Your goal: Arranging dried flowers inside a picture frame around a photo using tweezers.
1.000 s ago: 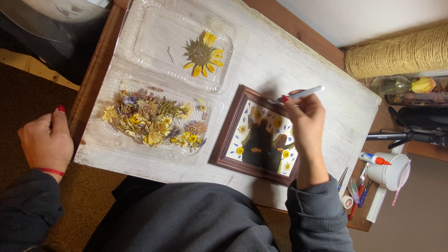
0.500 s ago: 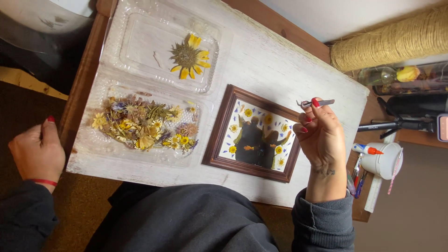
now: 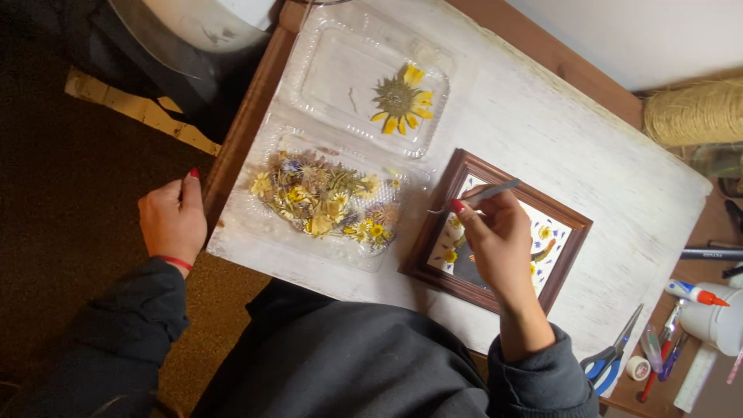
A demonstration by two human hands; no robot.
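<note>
My right hand [image 3: 499,241] holds thin metal tweezers [image 3: 481,195] over the left part of a brown wooden picture frame [image 3: 569,220]. The frame lies on a whitewashed board [image 3: 542,131] and shows pressed flowers around a dark shape. The tweezer tips point left toward a clear plastic tray [image 3: 255,224] heaped with small dried flowers [image 3: 325,197]. A second clear tray [image 3: 340,70] behind it holds one large yellow pressed flower [image 3: 398,99]. My left hand [image 3: 172,220] rests loosely curled at the board's left edge, holding nothing.
At the right of the board lie blue-handled scissors [image 3: 611,356], a tape roll [image 3: 638,368], pens [image 3: 665,348], a white glue bottle [image 3: 708,310] and a ruler. A spool of twine [image 3: 693,112] sits at the back right. Dark floor lies to the left.
The right hand has moved left from the frame's right side to its left part, tweezers now pointing at the flower tray. The view has shifted; the left hand stays by the board's edge.
</note>
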